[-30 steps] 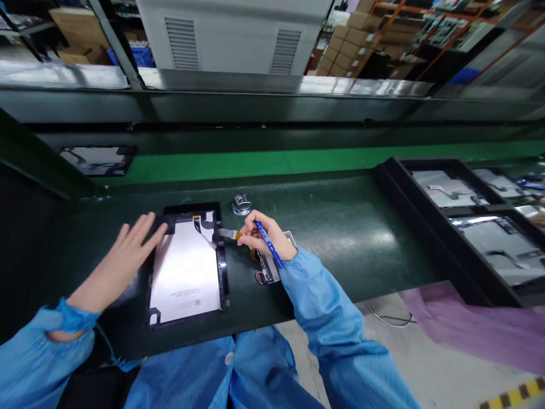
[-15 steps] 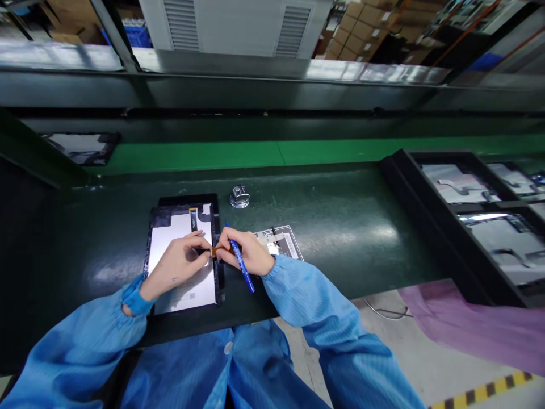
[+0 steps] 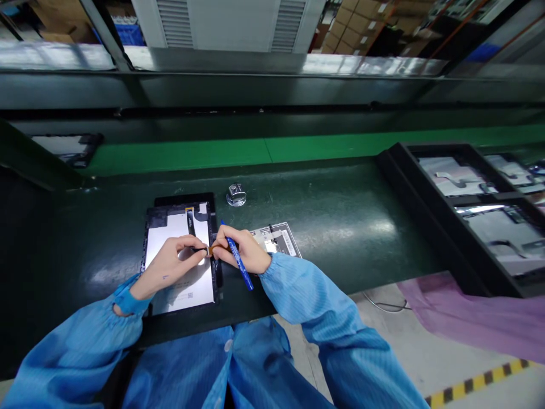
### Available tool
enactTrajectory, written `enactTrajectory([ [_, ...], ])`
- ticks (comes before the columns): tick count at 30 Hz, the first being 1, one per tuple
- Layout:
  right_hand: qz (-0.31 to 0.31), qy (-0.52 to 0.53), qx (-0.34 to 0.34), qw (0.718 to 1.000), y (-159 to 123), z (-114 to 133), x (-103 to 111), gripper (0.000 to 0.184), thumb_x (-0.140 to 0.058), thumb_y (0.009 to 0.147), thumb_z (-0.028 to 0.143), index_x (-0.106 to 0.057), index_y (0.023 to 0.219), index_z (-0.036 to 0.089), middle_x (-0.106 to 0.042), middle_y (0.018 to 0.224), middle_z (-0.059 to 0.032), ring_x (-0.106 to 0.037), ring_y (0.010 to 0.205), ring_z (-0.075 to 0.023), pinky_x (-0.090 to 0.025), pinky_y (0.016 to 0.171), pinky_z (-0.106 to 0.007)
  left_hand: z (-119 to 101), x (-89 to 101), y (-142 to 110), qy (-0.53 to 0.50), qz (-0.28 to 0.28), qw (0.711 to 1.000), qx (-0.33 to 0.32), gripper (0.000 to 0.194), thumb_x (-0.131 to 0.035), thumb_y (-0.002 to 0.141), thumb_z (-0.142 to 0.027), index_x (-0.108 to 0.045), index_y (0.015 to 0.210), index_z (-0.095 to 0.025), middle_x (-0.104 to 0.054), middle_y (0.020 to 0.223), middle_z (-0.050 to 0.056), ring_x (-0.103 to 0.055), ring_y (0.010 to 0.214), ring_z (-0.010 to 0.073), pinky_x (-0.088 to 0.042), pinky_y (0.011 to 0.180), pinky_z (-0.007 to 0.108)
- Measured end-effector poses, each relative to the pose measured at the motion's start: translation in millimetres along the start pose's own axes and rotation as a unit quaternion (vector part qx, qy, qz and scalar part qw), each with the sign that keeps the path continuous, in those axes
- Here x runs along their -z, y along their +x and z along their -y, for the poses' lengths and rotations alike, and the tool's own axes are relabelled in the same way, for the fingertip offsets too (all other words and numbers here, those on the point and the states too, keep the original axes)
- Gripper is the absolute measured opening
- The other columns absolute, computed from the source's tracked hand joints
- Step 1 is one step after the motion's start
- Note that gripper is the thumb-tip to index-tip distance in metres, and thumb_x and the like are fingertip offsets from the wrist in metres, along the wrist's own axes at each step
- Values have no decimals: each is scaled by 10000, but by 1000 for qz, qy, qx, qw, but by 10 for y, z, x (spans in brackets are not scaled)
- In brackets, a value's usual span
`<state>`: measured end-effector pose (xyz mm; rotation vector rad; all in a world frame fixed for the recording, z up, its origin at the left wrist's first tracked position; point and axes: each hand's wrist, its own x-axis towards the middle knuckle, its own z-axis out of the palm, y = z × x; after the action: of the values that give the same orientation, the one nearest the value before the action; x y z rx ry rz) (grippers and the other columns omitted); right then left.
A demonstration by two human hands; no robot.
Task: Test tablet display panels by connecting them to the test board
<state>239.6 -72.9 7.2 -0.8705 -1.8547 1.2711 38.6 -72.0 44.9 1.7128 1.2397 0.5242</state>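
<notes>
A tablet panel [image 3: 179,287] lies face down in a black frame on the dark green bench, its silvery back up. A dark flex cable [image 3: 191,222] runs down from its top edge. My left hand [image 3: 172,264] rests on the panel, thumb and forefinger pinched on the cable's lower end. My right hand [image 3: 240,253] meets it from the right, fingertips pinched on the small orange tab [image 3: 210,250] of the cable. A blue pen [image 3: 238,262] is also tucked in that hand, pointing down-right.
A small circuit board on a plate [image 3: 281,238] lies just right of my right hand. A shiny metal knob [image 3: 235,195] stands behind it. Black trays [image 3: 409,187] with more panels sit at the right. A green conveyor belt [image 3: 255,150] runs behind; another panel [image 3: 68,146] rides it far left.
A second ago my left hand lay flat and open at the panel's left edge; it has moved in and pinched the cable. My right hand carried the cable end down-left over the panel.
</notes>
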Motion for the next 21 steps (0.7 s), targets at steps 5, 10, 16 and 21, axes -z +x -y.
enactTrajectory([
  [5,3,16,3,1000,-1,-21,-18,237,-577,848,247,-354,769,234,-649,745,25,-609,699,-120,-468,697,-232,18,-5,-12,5,5,1000,7,238,-600,787,-396,-690,723,-185,-689,766,50,-604,738,210,-433,673,311],
  [10,-7,30,7,1000,8,-32,-29,261,-596,850,252,-349,765,234,-640,738,27,-592,682,-115,-463,688,-230,71,-17,-37,-32,-1,999,21,246,-634,796,-408,-717,775,-178,-715,821,62,-620,780,213,-453,719,311],
  [16,-17,28,5,999,21,-33,-42,282,-608,850,291,-352,750,230,-636,728,29,-591,669,-113,-450,673,-228,91,-40,-47,-67,-26,996,53,240,-700,741,-398,-735,779,-164,-723,827,80,-623,747,214,-465,648,294],
  [21,-16,44,-10,999,19,-43,-53,296,-621,850,317,-356,749,229,-646,761,19,-624,723,-125,-466,704,-238,86,-11,-50,-58,-12,996,65,253,-688,751,-410,-738,784,-164,-716,815,75,-611,753,208,-456,661,291],
])
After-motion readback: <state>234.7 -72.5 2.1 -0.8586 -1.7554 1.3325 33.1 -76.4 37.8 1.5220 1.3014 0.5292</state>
